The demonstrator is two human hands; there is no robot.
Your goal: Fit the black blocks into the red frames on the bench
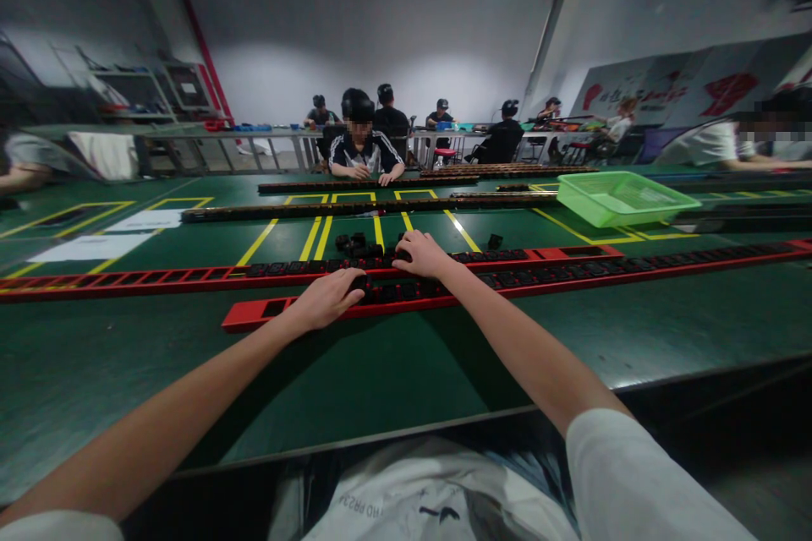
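Two long red rails lie side by side across the green table. My left hand [326, 300] is over the nearer red rail [244, 315], its thumb and fingers closed round a small black part [361, 281]. Just to the right, my right hand [422, 254] reaches over the farther red rail [209, 274]; its fingers are bent around another black part [402, 254], mostly hidden beneath them. Square black pieces fill much of both rails. Beyond my hands sits a small pile of loose black parts [359, 245], with a single black part [496, 242] farther right.
A green plastic basket [625, 215] stands at the right. Dark long strips [254, 211] lie farther back, across yellow tape lines [259, 242]. White paper sheets [92, 248] rest at the left. A person [364, 148] works opposite; others sit behind and at both sides.
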